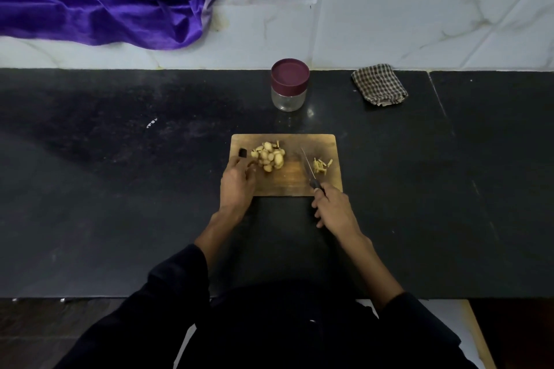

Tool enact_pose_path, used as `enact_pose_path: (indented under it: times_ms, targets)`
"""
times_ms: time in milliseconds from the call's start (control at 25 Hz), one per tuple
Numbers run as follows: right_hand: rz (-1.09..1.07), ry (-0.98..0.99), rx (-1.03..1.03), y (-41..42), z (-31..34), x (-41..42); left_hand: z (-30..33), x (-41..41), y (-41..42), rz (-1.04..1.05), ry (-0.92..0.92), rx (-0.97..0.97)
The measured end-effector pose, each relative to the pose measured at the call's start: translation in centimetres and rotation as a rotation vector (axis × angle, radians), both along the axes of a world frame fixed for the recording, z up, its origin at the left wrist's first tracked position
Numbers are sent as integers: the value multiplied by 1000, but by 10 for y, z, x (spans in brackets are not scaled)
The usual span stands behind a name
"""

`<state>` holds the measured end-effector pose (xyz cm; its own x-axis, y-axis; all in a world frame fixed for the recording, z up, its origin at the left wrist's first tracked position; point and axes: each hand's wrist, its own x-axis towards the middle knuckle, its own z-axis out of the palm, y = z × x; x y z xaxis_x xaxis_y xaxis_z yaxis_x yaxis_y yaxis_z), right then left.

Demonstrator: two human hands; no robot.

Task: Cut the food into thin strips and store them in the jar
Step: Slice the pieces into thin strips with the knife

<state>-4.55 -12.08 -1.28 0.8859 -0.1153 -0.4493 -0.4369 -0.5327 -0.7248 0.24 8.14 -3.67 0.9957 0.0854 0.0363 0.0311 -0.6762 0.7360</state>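
step: slicing strips | right hand [332, 207] is gripping knife [308, 171] | left hand [238, 183], loosely curled, is reaching for slices [268, 157] left on board [287, 186] | tip: feeding few slices, fingertips tucked

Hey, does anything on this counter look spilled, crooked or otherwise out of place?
Nothing spilled. The one oddity: a purple cloth lies crumpled over the pale ledge behind the counter. Slices and strips stay on the cutting board.

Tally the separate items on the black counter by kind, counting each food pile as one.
Cutting board: 1
Knife: 1
Jar: 1
Checked cloth: 1
Pile of slices: 1
Pile of strips: 1
Total: 6
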Motion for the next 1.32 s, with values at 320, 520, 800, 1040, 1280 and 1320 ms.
enact_pose_path:
  times_ms: [320, 520, 800, 1040, 1280, 1320]
  targets:
    - [3, -13, 24, 10, -8, 18, -3, 5, -15, 1, 62, 147]
    - [-22, -18, 28, 9, -13, 18, -4, 4, -22, 25, 76, 208]
    - [-22, -19, 34, 9, -14, 19, -6, -2, -17, -14, -19, 82]
    - [-31, -22, 43, 9, -14, 18, -4, -5, -21, -45, -7, -2]
    - [-91, 8, 152, 4, -12, 13, 4, 12, -56, -309, 49, -91]
    - [-104, 11, 166, 2, -11, 11, 2, 15, -61, -331, 53, -93]
